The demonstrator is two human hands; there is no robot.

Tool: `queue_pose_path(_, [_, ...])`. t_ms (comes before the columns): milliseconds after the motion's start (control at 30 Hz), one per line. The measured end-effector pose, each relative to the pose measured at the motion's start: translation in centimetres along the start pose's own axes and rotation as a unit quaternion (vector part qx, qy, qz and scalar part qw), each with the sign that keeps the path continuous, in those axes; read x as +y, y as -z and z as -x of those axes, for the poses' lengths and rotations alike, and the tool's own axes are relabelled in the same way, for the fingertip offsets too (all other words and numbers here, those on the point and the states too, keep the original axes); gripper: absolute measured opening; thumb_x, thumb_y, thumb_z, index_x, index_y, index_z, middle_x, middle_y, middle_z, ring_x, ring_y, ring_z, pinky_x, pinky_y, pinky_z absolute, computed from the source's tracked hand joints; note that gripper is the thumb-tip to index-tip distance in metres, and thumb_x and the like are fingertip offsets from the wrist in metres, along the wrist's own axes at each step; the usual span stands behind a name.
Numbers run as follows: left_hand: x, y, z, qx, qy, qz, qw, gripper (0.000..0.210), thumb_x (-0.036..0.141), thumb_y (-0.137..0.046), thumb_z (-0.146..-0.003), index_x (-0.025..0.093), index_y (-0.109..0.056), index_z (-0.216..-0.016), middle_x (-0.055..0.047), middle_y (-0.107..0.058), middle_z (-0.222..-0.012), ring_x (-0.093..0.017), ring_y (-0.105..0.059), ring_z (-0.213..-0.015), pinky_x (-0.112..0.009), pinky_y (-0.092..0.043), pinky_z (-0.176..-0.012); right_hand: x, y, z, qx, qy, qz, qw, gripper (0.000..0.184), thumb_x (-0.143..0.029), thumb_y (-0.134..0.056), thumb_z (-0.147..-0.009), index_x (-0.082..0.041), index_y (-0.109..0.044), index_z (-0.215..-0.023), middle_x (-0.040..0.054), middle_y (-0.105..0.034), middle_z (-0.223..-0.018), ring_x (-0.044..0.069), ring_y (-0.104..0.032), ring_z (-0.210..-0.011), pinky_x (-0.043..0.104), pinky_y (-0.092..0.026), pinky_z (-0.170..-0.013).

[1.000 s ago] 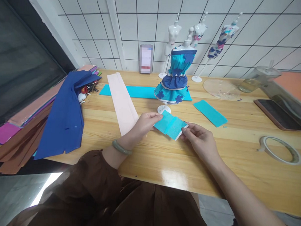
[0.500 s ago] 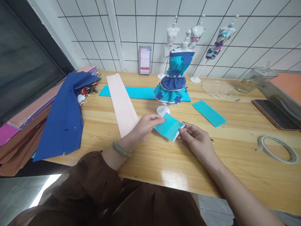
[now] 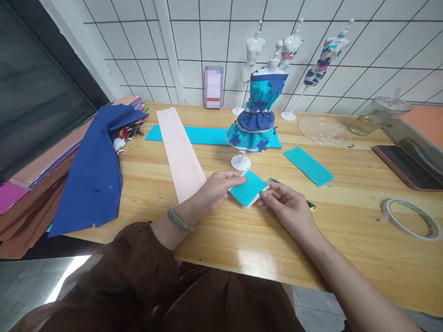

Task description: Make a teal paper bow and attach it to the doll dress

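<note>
Between my two hands is a small turquoise piece of crepe paper (image 3: 248, 188) with white strips along two opposite edges. My left hand (image 3: 221, 186) pinches its left corner, thumb on top. The fingers of my right hand (image 3: 284, 199) are closed on its right edge, by a white strip. Under my right hand lies a thin tool with a yellow and black end (image 3: 311, 206), mostly hidden. Just beyond the paper stands a white dress form wearing a turquoise and blue ruffled dress (image 3: 259, 111).
Pale pink paper (image 3: 180, 155) and a long turquoise strip (image 3: 206, 136) lie behind my left hand. Blue sheets (image 3: 90, 171) are piled at left. A turquoise rectangle (image 3: 308, 166), a tape roll (image 3: 410, 221) and a dark phone (image 3: 408, 167) are at right. More dress forms (image 3: 326, 58) stand behind.
The turquoise piece has turned and tilted in my hands, and a white strip now shows at its upper left edge too. My left hand has shifted slightly right.
</note>
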State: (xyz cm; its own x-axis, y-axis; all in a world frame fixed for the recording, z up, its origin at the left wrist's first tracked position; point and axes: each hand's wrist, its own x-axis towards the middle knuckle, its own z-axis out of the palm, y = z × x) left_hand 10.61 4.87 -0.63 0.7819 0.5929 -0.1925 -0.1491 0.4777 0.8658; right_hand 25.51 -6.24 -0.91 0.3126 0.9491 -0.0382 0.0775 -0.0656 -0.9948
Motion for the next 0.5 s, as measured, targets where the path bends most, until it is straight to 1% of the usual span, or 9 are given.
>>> queue_pose_path(133, [-0.30,0.05,-0.16,0.012,0.006,-0.002,1.000,0.025,0.034,-0.067,-0.069,0.010,-0.063,-0.074,-0.005,-0.063,-0.072,-0.012,-0.057,-0.066,-0.028,-0.041,-0.068,-0.16,-0.11,0.04,-0.002,0.000,0.007,1.000,0.032,-0.042,-0.064,-0.072,-0.018,-0.060,-0.092,0.0023,-0.064,-0.070,0.015,-0.061,-0.066,0.029,-0.050,-0.063])
queue_pose_path(300, [-0.15,0.12,-0.17,0.016,0.009,-0.016,1.000,0.026,0.034,-0.067,-0.069,0.010,-0.063,-0.075,-0.005,-0.064,-0.073,-0.013,-0.057,-0.067,-0.028,-0.041,-0.068,-0.10,-0.09,0.06,-0.011,0.001,-0.002,1.000,0.030,-0.039,-0.064,-0.073,-0.018,-0.060,-0.093,0.0015,-0.064,-0.069,0.015,-0.061,-0.064,0.028,-0.050,-0.062])
queue_pose_path(500, [0.09,0.13,-0.09,0.026,0.004,-0.026,0.999,0.025,0.034,-0.067,-0.069,0.009,-0.064,-0.074,-0.006,-0.063,-0.075,-0.013,-0.056,-0.067,-0.028,-0.041,-0.067,-0.38,0.20,0.14,-0.021,-0.007,-0.007,1.000,0.030,-0.036,-0.064,-0.073,-0.018,-0.061,-0.097,0.0048,-0.067,-0.081,0.017,-0.063,-0.071,0.031,-0.051,-0.067])
